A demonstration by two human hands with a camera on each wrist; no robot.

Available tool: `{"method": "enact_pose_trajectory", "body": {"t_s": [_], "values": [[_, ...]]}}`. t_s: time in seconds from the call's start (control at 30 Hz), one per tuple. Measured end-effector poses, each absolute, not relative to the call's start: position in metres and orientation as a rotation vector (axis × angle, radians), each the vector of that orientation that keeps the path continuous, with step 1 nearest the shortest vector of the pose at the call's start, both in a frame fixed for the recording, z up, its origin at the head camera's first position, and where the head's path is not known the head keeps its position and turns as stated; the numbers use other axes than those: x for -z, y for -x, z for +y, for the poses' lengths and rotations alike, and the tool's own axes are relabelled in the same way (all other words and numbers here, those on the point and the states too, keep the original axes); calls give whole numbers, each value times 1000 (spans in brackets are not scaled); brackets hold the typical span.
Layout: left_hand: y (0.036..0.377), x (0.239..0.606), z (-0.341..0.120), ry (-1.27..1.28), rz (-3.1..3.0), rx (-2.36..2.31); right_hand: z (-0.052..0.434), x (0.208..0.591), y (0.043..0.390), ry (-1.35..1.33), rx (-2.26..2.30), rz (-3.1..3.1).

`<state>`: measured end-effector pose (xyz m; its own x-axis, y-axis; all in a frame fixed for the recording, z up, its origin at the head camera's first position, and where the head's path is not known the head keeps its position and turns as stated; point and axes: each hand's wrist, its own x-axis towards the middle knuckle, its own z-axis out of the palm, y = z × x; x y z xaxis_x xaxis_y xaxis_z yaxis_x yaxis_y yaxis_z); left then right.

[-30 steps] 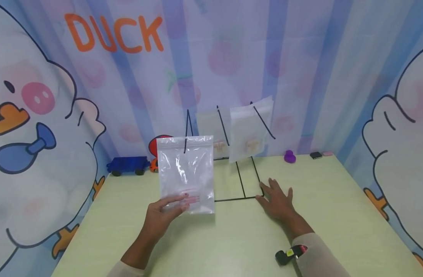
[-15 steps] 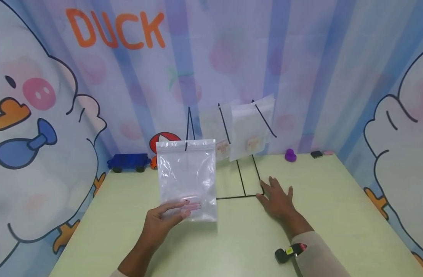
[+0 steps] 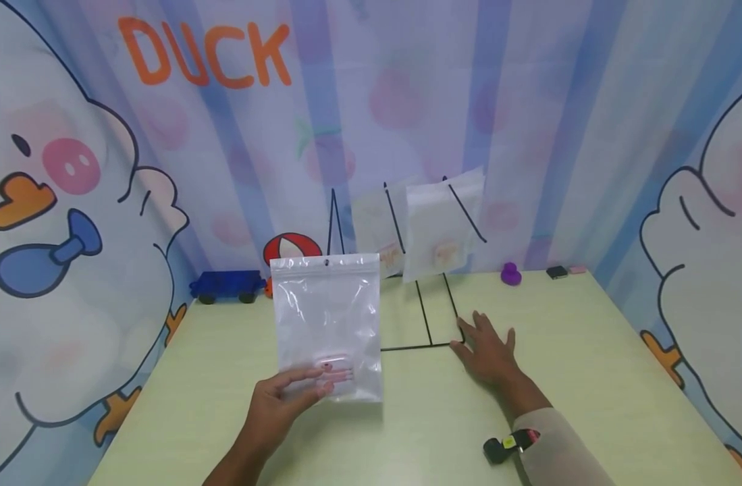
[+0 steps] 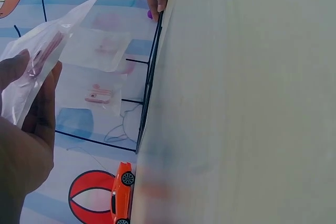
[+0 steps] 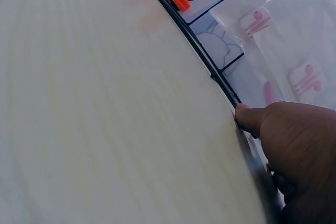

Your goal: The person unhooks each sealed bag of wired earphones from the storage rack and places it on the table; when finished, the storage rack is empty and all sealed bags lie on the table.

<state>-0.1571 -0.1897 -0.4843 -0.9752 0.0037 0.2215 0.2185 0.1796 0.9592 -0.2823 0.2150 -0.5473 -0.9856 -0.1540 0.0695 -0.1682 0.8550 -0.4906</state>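
Note:
My left hand point(image 3: 270, 412) pinches a clear-fronted white zip bag point(image 3: 325, 304) near its bottom, thumb in front and fingers behind. A small pink-and-white item shows inside the bag. The hole at the bag's top is visible, just in front of the left hook of a black wire display rack point(image 3: 425, 314). Two similar bags hang on the rack, a front one point(image 3: 428, 216) on the right hook and another point(image 3: 369, 219) on the middle hook. My right hand point(image 3: 489, 358) has spread fingers and touches the front right corner of the rack's base; in the right wrist view its thumb point(image 5: 249, 118) lies on the bar.
A blue toy wagon point(image 3: 227, 285) stands at the back left, beside an orange toy car point(image 4: 122, 195). Toward the back right are a purple toy duck point(image 3: 510, 274), a small black block point(image 3: 556, 272) and a pink piece point(image 3: 577, 269). A printed curtain point(image 3: 528, 135) stands behind the table.
The zip bag in my left hand has moved toward me and down; the left hook's tip, earlier in front of its top, no longer shows there. My right hand has stayed at the rack's corner.

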Motion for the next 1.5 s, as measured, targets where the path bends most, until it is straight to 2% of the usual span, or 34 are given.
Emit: {"method": "enact_pose_trajectory", "body": {"t_s": [0.37,0.47,0.73,1.5], "values": [[155,503,-196,478,-2187,1863,217,549,283,-253,-802,-3006],[157,508,-199,479,-2238,1815,217,550,283,-254,-813,-2995],[169,509,-209,203,-2497,1743,216,546,280,-259,-846,-2990],[195,498,-243,-290,-2711,1739,214,545,279,-263,-850,-2979]]}}
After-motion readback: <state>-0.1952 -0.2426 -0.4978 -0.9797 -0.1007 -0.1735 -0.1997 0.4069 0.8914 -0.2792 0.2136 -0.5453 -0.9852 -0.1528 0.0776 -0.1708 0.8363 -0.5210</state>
